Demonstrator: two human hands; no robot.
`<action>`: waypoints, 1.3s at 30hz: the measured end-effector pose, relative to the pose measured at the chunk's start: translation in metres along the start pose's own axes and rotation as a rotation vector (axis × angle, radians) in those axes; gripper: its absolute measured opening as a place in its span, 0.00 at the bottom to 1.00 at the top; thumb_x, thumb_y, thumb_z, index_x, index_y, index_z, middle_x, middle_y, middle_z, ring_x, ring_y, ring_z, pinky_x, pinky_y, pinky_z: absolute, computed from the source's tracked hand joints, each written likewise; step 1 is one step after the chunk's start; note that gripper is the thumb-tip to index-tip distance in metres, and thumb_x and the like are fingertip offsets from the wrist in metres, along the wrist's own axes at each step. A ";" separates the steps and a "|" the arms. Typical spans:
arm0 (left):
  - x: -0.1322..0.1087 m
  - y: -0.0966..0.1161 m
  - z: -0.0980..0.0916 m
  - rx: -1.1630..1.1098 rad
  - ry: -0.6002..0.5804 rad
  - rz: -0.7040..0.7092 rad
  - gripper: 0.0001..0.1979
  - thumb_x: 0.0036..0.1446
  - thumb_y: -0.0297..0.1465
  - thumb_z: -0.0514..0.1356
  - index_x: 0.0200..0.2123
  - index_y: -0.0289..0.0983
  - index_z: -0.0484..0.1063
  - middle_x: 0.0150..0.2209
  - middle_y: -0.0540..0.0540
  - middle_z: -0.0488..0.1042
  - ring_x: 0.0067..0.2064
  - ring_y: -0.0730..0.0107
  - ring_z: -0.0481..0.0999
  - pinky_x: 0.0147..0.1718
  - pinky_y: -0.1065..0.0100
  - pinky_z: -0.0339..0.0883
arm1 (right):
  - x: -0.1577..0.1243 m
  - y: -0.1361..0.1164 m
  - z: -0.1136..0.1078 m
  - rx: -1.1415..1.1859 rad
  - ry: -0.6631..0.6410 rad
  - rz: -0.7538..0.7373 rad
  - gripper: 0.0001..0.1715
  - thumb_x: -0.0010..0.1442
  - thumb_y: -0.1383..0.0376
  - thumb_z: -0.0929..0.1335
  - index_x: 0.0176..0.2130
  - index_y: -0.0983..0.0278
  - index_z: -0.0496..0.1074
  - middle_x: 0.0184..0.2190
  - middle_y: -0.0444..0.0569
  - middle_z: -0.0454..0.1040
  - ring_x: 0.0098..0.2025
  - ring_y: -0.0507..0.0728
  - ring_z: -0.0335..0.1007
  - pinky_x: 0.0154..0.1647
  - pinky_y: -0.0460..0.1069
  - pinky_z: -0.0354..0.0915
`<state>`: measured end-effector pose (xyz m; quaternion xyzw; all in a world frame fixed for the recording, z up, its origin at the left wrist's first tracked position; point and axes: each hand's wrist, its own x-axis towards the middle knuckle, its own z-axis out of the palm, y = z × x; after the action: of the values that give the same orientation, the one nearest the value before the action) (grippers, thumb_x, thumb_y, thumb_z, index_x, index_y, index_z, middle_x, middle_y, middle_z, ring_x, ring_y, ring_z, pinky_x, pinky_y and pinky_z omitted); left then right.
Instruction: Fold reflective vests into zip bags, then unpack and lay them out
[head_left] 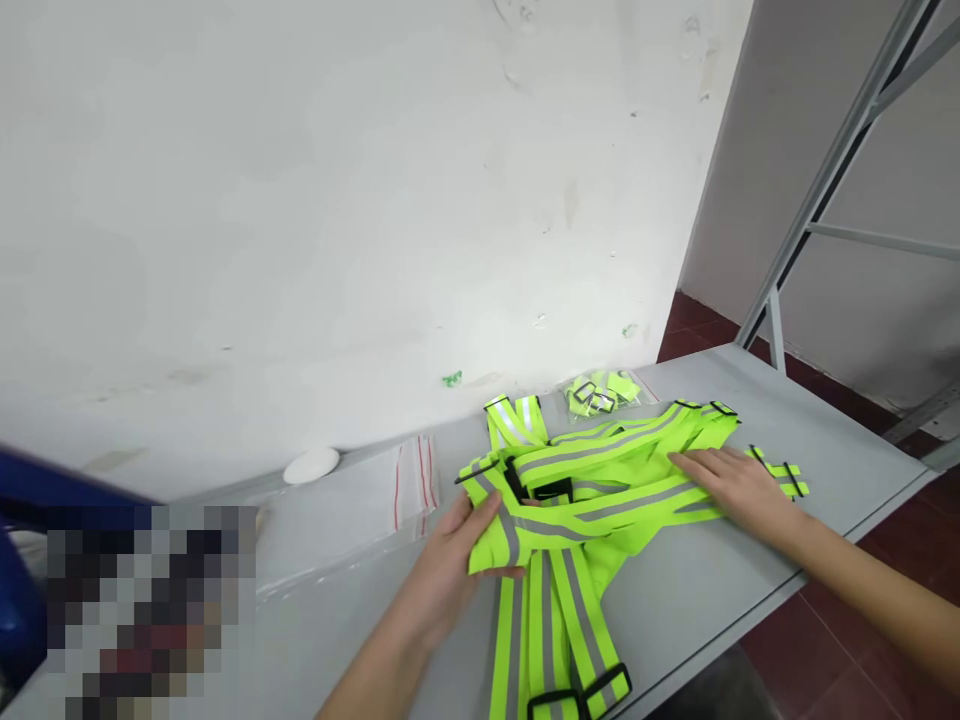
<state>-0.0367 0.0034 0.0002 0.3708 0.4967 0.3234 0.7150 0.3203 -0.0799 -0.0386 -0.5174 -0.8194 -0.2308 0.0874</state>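
A pile of neon-yellow reflective straps (600, 500) with grey stripes and black buckles lies across the grey table. My left hand (469, 540) grips a folded strap bundle at the pile's left end, thumb on top and fingers underneath. At the right end, my right hand (739, 485) rests palm down on the straps with its fingers stretched out. Several strap ends with a black buckle (555, 705) hang toward the table's front edge. Another short strap end with black sliders (787, 480) pokes out beyond my right hand.
Against the white wall sits a clear bag of yellow straps (600, 393). Clear zip bags with red lines (352, 500) lie left of the pile, near a white oval object (312, 465). A metal frame (817, 200) stands beyond the table (810, 400). The lower left is pixelated.
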 end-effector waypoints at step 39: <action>-0.025 0.009 0.031 -0.029 -0.349 -0.256 0.16 0.47 0.37 0.70 0.35 0.36 0.71 0.34 0.45 0.76 0.34 0.61 0.80 0.17 0.74 0.68 | 0.064 -0.140 -0.040 0.801 0.386 0.055 0.20 0.57 0.75 0.64 0.48 0.61 0.60 0.58 0.60 0.68 0.64 0.59 0.59 0.59 0.57 0.65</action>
<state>-0.0160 -0.0195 0.0267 0.3448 0.4037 0.1679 0.8307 0.1636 -0.0972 -0.0188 -0.4116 -0.7989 0.0150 0.4383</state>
